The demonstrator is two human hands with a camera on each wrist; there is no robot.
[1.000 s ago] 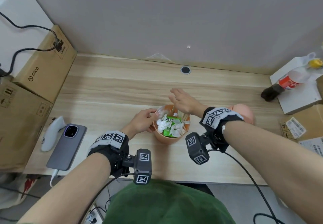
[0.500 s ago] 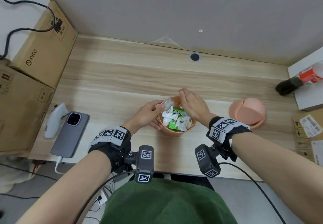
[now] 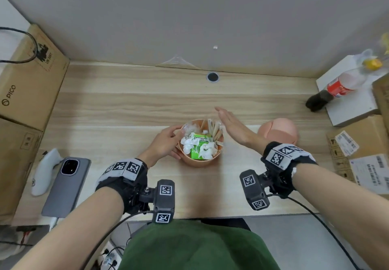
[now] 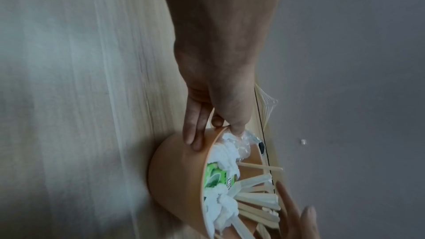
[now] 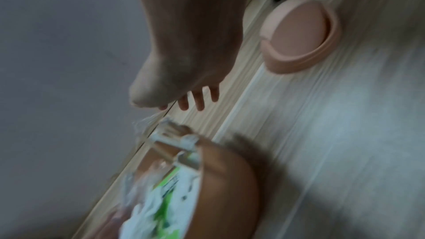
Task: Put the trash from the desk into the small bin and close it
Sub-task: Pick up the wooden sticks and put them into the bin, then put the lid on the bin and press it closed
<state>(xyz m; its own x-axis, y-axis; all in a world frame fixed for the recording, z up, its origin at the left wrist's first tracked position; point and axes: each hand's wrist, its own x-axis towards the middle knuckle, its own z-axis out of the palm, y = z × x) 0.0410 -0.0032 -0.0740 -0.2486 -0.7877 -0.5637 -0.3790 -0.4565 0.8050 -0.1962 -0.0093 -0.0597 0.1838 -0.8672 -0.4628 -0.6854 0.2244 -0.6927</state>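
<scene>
The small orange bin (image 3: 197, 161) (image 4: 177, 174) (image 5: 226, 184) stands open in the middle of the desk. It is full of white tissues (image 3: 188, 143), a green packet (image 3: 200, 147) and wooden sticks (image 3: 214, 130) that poke over the rim. My left hand (image 3: 168, 141) (image 4: 207, 124) grips the bin's left rim, thumb inside. My right hand (image 3: 229, 124) (image 5: 184, 88) hovers flat with straight fingers just right of the bin, holding nothing. The pink swing lid (image 3: 277, 132) (image 5: 299, 34) lies on the desk to the right, behind my right wrist.
Cardboard boxes (image 3: 27, 84) stand along the left edge, with a phone (image 3: 66, 185) and a white controller (image 3: 45, 170) beside them. A cola bottle (image 3: 334, 88) lies on a white box at right, more cardboard boxes (image 3: 362, 158) below it. A grommet hole (image 3: 212, 76) is near the wall.
My right hand has left the top of the trash and moved right and up, fingers now straight. The left hand stays on the bin's rim.
</scene>
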